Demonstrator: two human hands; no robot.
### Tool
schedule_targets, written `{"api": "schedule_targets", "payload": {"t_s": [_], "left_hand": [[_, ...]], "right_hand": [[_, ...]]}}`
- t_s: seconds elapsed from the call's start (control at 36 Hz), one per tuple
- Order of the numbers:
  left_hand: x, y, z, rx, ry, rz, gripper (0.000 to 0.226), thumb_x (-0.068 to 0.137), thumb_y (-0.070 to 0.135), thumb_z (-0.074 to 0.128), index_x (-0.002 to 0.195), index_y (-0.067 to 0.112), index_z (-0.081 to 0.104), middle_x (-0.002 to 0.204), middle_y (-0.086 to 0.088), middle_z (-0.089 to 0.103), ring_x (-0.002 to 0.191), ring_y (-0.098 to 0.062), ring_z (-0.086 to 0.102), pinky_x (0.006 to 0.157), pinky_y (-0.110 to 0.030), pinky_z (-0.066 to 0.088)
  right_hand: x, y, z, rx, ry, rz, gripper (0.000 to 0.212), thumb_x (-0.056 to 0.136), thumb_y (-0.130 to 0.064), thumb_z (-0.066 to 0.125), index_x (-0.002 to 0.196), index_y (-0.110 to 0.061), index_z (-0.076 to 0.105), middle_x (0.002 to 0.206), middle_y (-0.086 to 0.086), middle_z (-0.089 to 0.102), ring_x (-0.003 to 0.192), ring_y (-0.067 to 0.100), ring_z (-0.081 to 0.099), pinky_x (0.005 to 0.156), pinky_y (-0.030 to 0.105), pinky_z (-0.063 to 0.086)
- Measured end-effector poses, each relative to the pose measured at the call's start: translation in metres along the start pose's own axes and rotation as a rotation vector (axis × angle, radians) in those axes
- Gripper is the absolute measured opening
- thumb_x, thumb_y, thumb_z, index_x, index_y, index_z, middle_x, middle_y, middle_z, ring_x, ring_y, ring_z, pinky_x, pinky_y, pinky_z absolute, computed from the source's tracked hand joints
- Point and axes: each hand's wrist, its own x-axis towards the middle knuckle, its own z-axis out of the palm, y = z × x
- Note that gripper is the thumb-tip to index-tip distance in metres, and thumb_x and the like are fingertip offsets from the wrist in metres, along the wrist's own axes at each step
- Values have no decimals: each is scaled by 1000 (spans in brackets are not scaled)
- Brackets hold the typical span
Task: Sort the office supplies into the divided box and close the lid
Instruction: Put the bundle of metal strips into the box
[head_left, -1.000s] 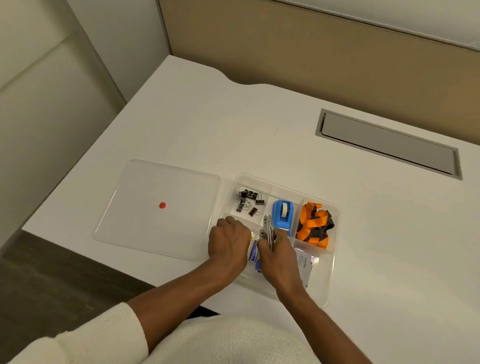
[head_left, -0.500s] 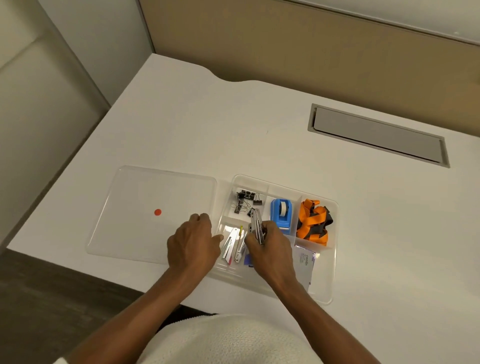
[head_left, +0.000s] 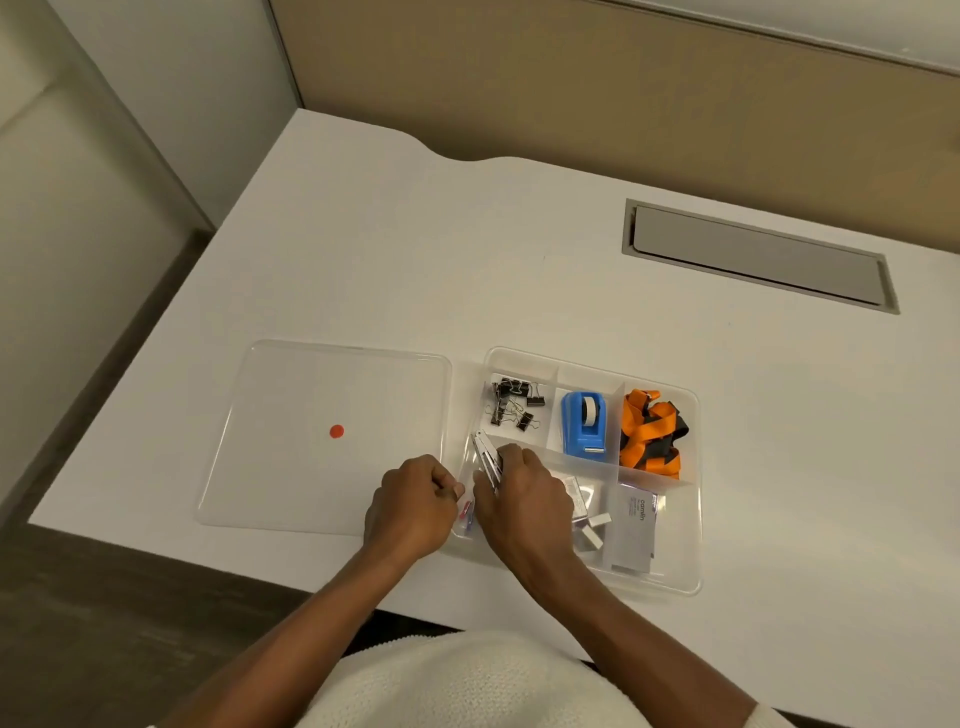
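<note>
The clear divided box (head_left: 693, 519) lies open near the desk's front edge. Its back row holds black binder clips (head_left: 514, 402), a blue tape dispenser (head_left: 584, 423) and an orange-and-black lanyard (head_left: 649, 434). A white card packet (head_left: 634, 527) and small staple boxes (head_left: 592, 525) lie in the front compartments. My right hand (head_left: 524, 506) is over the front left compartment, shut on a bundle of silver pens (head_left: 485, 460). My left hand (head_left: 415, 506) rests at the box's left wall with fingers curled; what it pinches is hidden. The clear lid (head_left: 291, 467) with a red dot lies flat to the left.
A grey cable hatch (head_left: 758, 257) is set in the white desk (head_left: 467, 260) at the back right. A tan partition runs behind the desk. The desk's front edge lies just under my forearms.
My left hand went from the box onto the lid and came back to the box's left wall. My right hand shifted the silver pens leftward, uncovering the staple boxes.
</note>
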Motion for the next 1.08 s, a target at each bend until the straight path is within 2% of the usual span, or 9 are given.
{"api": "schedule_targets", "payload": {"t_s": [0.17,0.25,0.36,0.47,0.56,0.69,0.81,0.97,1.08], "left_hand": [[4,-6,3,54,4,44,18,97,34,71,82,31,62,73,18,63,74,-9,68,73,-31,59],[6,-8,4,88,-8,58,19,98,37,70,83,30,61,78,15,64,77,-12,67,74,-32,59],[5,-8,4,121,-29,73,18,100,39,66,87,28,61,86,11,70,81,-14,68,77,-35,60],[5,-8,3,163,-38,86,19,101,42,64,90,27,61,91,6,71,82,-15,69,78,-35,60],[6,-7,2,178,-48,93,19,101,41,64,90,27,60,92,5,72,83,-17,69,78,-34,59],[6,-6,-1,208,-36,117,21,100,43,64,92,24,64,92,2,73,85,-21,71,80,-37,61],[6,-8,-4,203,-35,105,30,97,49,67,80,26,60,78,8,67,75,-16,68,78,-36,62],[11,-24,-25,74,78,97,37,89,57,74,69,33,55,68,17,61,66,-6,62,70,-30,61],[21,-39,-55,75,219,81,30,92,54,73,74,33,60,74,12,66,69,-13,66,67,-35,62]], "right_hand": [[-13,11,-12,-112,83,21,34,95,-50,58,112,-21,64,88,-1,75,74,22,71,68,36,57],[-16,10,-14,-185,106,24,40,92,-53,60,107,-17,68,82,2,75,77,23,69,67,36,57],[-16,4,-7,-258,72,51,42,89,-53,61,106,-15,66,97,5,71,95,23,61,66,34,49],[-11,3,0,-313,53,98,42,92,-51,56,105,-13,65,103,7,63,93,22,57,66,34,45],[-9,4,4,-368,26,103,44,96,-53,52,102,-12,68,102,8,66,99,24,58,77,38,50],[-9,8,9,-363,29,101,49,97,-57,51,102,-12,72,103,10,71,101,26,62,83,40,53],[-12,7,6,-336,16,118,57,98,-64,45,113,-15,70,111,7,71,104,23,64,86,39,54],[-13,-12,-4,-243,105,2,37,95,-49,63,110,-17,74,99,3,73,88,19,65,71,35,54],[-7,-36,-7,-79,155,-115,31,94,-41,66,113,-18,70,99,2,69,93,22,63,79,38,55]]}}
